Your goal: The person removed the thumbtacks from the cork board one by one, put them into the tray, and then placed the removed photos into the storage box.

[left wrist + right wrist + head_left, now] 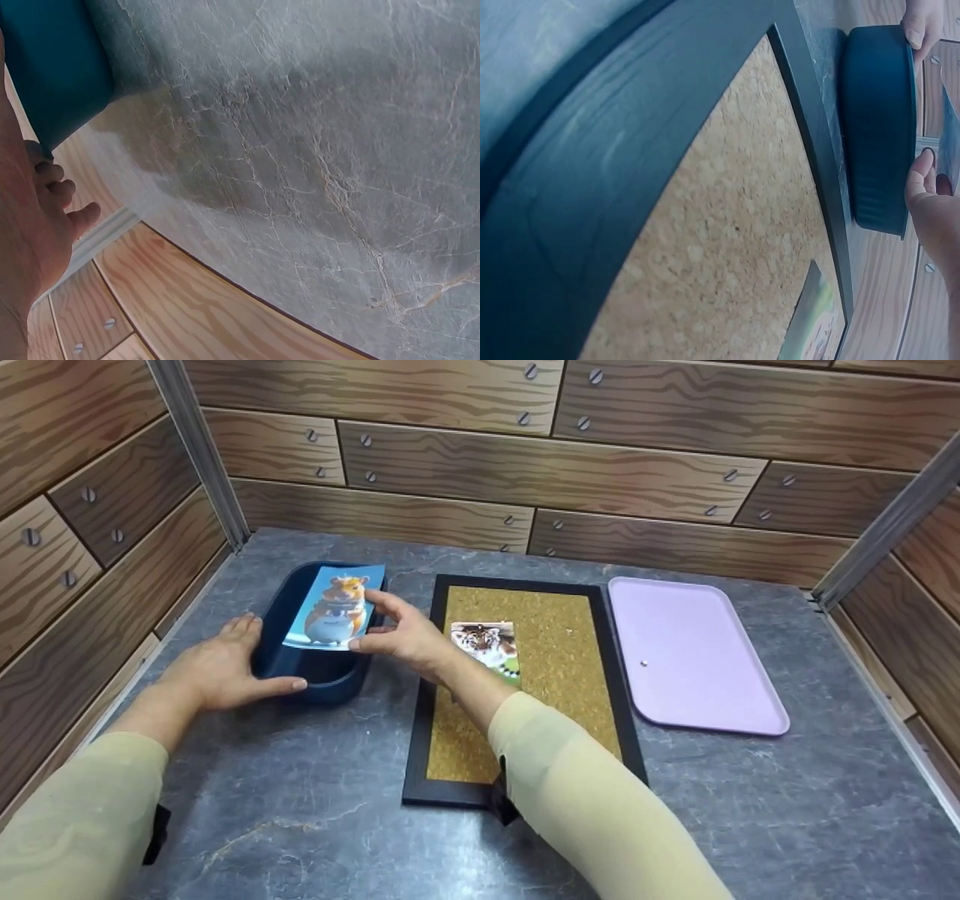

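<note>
My right hand (411, 639) pinches the right edge of a hamster picture card (332, 611) between thumb and fingers, holding it over a dark blue oval bin (334, 695). The card faces up and covers much of the bin's opening. At the bin's left side lies my left hand (221, 667), fingers extended along the wall and thumb stretched to the near rim. In the right wrist view, the left thumb (915, 37) touches the bin's rim. Only the left hand's edge and several fingers appear in the left wrist view, beside the bin (56, 67).
A black-framed corkboard (566, 660) lies mid-table under my right forearm, with a tiger picture (484, 643) on it. Right of it is a lilac tray (694, 652) with a small pin-like object (644, 663) on it. Wood-patterned walls (450, 457) enclose the grey marbled table (300, 802).
</note>
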A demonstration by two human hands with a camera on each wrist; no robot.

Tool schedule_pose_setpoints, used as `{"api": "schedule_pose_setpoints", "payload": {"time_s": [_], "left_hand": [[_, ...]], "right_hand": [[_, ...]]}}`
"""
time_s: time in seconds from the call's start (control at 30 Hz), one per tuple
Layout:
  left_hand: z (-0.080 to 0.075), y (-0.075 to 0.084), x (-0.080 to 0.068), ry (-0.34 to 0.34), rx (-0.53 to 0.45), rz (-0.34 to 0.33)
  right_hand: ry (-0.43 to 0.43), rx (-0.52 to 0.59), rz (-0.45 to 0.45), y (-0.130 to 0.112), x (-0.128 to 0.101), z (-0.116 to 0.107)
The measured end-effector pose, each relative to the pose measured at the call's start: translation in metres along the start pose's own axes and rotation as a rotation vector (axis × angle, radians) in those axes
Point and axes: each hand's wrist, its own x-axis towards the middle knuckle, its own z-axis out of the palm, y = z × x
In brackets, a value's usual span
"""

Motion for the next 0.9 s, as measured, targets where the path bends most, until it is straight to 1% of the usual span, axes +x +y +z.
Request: {"api": "schedule_pose_setpoints", "payload": {"time_s": [0.27,0.53,0.77,0.9], "left_hand": [[-0.0011,0.0008,0.0008,0.0,-0.004,0.01],[-0.0016,0.0003,0.0003,0.011,0.003,0.015],[0.0001,-0.0017,0.0008,0.007,0.008,0.011],[-0.0003,-0.0013,0.0009,0.005,0.007,0.018]], "right_hand": [[-0.014,-0.023,0.011,0.0014,0.0016,0.0022],[-0.003,-0.069,0.05,0.001,0.0032,0.005],[-0.031,-0.075,0.07,0.003,0.0048,0.0059],[-0.041,-0.107,0.08,0.0042,0.0062,0.0062]]}}
